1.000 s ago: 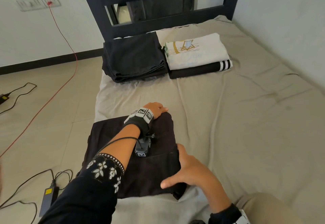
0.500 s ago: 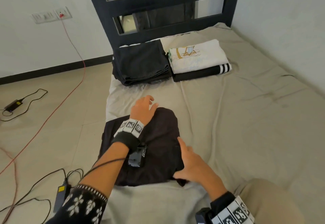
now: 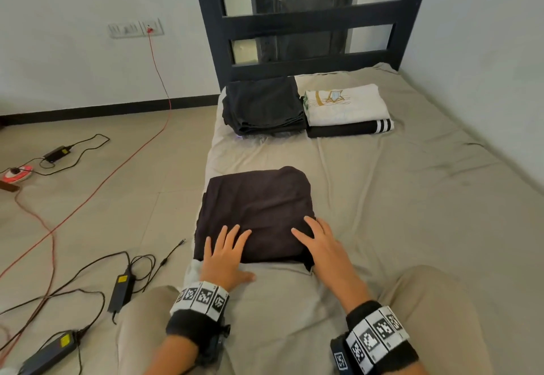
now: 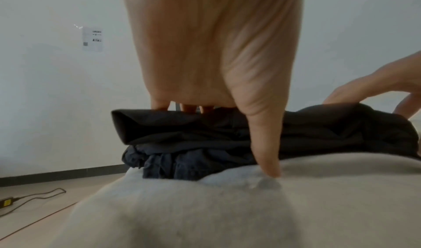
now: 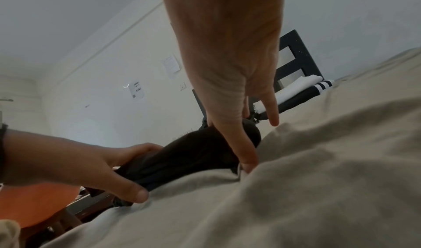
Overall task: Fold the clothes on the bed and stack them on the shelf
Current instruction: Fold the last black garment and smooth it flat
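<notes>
With the dark garment [image 3: 255,212] lying folded at the bed's [image 3: 412,198] near left edge, sliding both thumbs under evenly should be keeping the fold intact, as the left hand [image 3: 225,255] and right hand [image 3: 322,245] are resting spread on its near edge, gripping nothing.

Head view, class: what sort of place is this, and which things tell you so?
Most likely a bedroom in a home. A bed with a dark headboard stands against a white wall, folded clothes lie stacked near the headboard, and chargers trail cables across the tiled floor.
</notes>
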Action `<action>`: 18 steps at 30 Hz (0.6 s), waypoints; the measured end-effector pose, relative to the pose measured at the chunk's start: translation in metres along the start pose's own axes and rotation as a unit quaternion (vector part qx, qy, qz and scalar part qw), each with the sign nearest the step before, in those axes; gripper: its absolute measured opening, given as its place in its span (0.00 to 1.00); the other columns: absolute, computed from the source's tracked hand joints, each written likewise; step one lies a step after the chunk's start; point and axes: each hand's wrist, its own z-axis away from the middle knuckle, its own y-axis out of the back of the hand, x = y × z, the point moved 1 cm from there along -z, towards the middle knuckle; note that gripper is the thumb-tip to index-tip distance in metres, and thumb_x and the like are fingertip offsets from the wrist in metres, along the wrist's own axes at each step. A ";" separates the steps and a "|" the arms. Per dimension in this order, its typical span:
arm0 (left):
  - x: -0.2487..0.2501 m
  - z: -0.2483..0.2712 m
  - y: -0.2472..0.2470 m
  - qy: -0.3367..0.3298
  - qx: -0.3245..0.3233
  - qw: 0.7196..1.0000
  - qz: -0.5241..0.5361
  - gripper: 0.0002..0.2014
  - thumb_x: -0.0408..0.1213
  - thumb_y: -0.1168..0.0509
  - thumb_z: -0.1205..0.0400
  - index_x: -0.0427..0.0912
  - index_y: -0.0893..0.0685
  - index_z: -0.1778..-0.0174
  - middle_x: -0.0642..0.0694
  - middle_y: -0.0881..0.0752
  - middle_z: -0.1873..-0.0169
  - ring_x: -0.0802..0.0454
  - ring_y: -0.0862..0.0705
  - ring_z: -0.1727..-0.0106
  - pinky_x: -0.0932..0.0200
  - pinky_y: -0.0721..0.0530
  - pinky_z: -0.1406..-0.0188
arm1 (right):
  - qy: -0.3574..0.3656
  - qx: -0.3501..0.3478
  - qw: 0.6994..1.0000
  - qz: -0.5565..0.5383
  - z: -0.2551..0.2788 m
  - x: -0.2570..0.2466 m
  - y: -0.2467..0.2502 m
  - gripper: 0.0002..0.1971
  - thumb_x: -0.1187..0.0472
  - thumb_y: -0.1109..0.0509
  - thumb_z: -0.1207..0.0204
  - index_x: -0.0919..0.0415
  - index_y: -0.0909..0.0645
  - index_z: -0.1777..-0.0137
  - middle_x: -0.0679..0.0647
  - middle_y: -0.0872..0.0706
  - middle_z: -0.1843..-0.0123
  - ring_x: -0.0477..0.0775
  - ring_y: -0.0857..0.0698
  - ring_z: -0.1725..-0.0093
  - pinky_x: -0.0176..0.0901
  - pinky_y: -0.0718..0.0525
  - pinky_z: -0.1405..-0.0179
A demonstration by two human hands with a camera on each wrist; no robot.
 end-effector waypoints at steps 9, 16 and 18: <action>0.005 -0.019 0.011 0.027 0.015 0.995 0.094 0.42 0.49 0.32 0.19 0.55 0.52 0.15 0.48 0.50 0.15 0.45 0.55 0.14 0.36 0.49 0.19 | 0.016 -0.076 0.996 -0.039 -0.004 0.005 0.001 0.42 0.71 0.26 0.28 0.50 0.38 0.17 0.54 0.39 0.16 0.53 0.41 0.17 0.41 0.32 0.25; -0.014 -0.020 0.018 0.001 0.044 0.985 0.166 0.31 0.49 0.31 0.21 0.58 0.32 0.22 0.53 0.30 0.24 0.51 0.34 0.22 0.42 0.40 0.21 | -0.043 -0.031 0.986 -0.157 -0.012 0.010 -0.007 0.24 0.67 0.26 0.25 0.58 0.20 0.29 0.56 0.21 0.25 0.55 0.24 0.26 0.36 0.34 0.26; -0.014 -0.018 0.016 -0.006 0.054 0.982 0.180 0.29 0.49 0.32 0.21 0.59 0.31 0.23 0.53 0.29 0.25 0.52 0.33 0.22 0.42 0.41 0.20 | -0.043 0.020 0.986 -0.161 -0.011 0.006 -0.012 0.20 0.68 0.27 0.25 0.61 0.16 0.33 0.57 0.16 0.32 0.57 0.19 0.32 0.38 0.28 0.31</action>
